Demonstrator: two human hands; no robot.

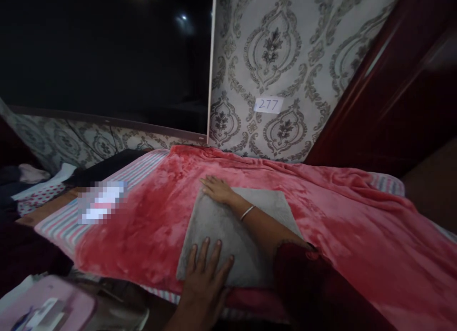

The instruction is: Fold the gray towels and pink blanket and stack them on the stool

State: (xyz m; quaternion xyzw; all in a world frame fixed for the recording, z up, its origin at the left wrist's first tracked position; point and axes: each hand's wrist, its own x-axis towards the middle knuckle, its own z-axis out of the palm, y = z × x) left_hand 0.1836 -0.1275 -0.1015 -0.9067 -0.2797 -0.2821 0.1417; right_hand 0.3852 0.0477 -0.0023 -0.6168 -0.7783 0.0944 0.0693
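Note:
A grey plush cloth, roughly square in outline, lies flat on a red fleece blanket. My right hand rests at the cloth's far left corner, palm down with the fingers stretched out past its edge. On that wrist is a thin silver bangle. My left hand lies spread on the near left part of the same cloth, fingers apart. Neither hand grips anything. My right forearm and dark red sleeve cover part of the cloth's right side.
Beneath the blanket shows a striped sheet, with a blurred-out item on it. A large television hangs at the upper left. A paper label marked 277 is on the patterned wall. A pink-lidded box stands lower left.

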